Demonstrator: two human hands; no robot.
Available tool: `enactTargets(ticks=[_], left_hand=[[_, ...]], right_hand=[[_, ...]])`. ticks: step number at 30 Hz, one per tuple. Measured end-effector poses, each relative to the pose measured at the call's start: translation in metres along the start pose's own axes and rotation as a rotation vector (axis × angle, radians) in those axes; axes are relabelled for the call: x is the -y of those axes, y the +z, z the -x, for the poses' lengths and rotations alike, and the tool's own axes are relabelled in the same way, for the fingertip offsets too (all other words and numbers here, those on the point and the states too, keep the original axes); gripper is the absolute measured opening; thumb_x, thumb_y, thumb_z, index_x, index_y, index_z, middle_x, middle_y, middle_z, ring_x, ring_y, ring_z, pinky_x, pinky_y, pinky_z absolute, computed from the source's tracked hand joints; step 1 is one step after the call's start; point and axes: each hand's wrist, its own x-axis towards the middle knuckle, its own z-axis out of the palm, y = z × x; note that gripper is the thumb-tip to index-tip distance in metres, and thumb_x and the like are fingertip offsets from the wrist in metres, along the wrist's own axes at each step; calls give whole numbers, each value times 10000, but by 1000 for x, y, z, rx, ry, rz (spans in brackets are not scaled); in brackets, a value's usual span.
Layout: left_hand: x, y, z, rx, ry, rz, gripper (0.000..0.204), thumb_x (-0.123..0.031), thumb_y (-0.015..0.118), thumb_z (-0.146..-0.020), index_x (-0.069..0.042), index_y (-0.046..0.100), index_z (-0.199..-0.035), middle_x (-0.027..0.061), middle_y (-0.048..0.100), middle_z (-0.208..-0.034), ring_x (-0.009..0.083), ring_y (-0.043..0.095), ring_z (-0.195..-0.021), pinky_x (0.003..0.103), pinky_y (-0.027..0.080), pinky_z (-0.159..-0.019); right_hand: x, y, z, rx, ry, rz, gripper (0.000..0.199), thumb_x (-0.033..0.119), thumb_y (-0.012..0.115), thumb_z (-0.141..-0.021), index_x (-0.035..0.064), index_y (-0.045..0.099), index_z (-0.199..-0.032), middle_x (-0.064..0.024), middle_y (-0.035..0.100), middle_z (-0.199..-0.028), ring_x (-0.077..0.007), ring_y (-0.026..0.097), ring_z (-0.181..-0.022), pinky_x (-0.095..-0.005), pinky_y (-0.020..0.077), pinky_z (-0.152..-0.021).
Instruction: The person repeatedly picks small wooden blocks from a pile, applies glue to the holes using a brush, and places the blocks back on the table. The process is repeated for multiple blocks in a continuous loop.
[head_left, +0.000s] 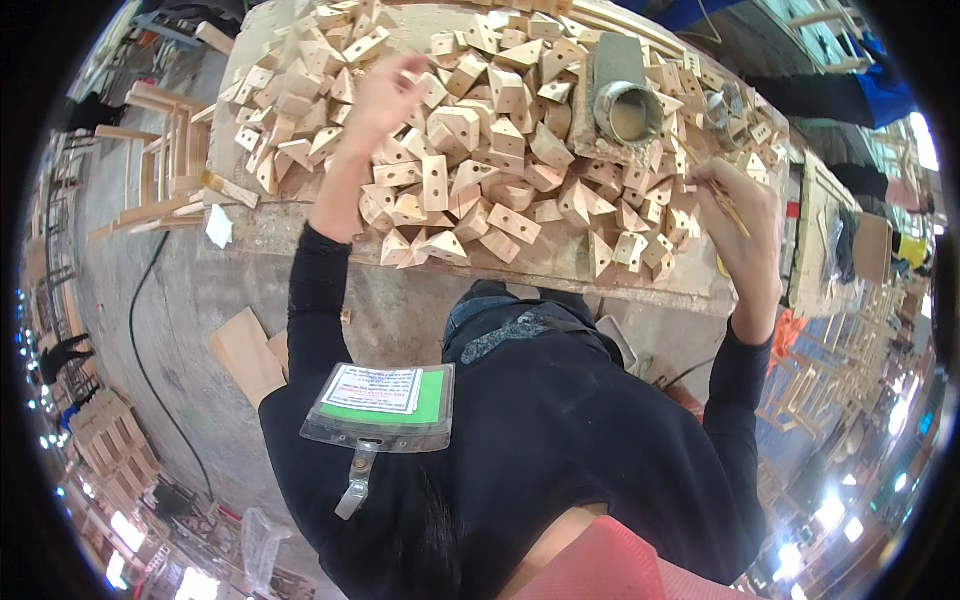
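Many small pale wooden corner blocks (452,130), angled and drilled with dark holes, lie heaped across the worktable (690,283). My left hand (382,105) is over the left part of the heap, smeared by motion; whether its fingers hold a block cannot be made out. On the right, my right hand (742,205) is closed on a thin yellowish stick (733,212), slanted, its far end toward the blocks. Left of that hand, a round pot (629,114) with tan contents sits tilted in the heap, against a grey slab (618,60).
A second small metal container (722,104) stands at the heap's right. Wooden chair frames (165,150) are on the left; more frames (805,390) stand at right. A dark cable (140,330) runs along the floor. People in blue work beyond the table. A badge (385,400) hangs on my chest.
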Motion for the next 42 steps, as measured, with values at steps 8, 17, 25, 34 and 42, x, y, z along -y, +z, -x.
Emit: enactTargets(ticks=[8,17,25,34,42], left_hand=[[-27,76,54,-31,-127,-561,676,-483,715,-787,39,558,-1187,237,544,-1114,366,564,-1046,454,480,-908],[-69,68,96,-316,186,141,604,-165,772,-715,-16,547,-1255,168,471,-1195,311,521,-1102,386,438,-963],[-99,11,128,-144,261,626,656,-107,800,-681,-112,558,-1290,95,470,-1331,218,568,-1081,323,492,-909],[91,-83,106,-704,-488,-532,440,-300,693,-778,20,639,-1074,218,587,-1202,337,615,-1039,417,501,-872],[140,-70,102,-690,-668,-209,566,-519,743,-698,15,692,-876,210,699,-876,359,676,-880,427,524,-800]], right_hand=[[34,25,1,-216,-200,-197,151,104,587,-943,14,680,-1019,-140,679,-1097,-227,667,-968,-308,507,-822],[55,133,-30,-89,-209,-400,358,128,572,-952,-13,541,-1280,-242,642,-1144,-313,648,-1053,-362,513,-887],[79,158,-41,78,-38,-759,481,154,666,-905,-80,503,-1293,-105,681,-1007,-132,647,-908,-268,521,-795],[69,145,-38,163,106,-1222,424,182,506,-981,-103,493,-1295,-164,645,-1144,-208,669,-986,-316,564,-838],[75,146,-33,217,138,-1300,423,207,533,-977,-85,520,-1282,-137,649,-1112,-176,661,-938,-317,563,-828]])
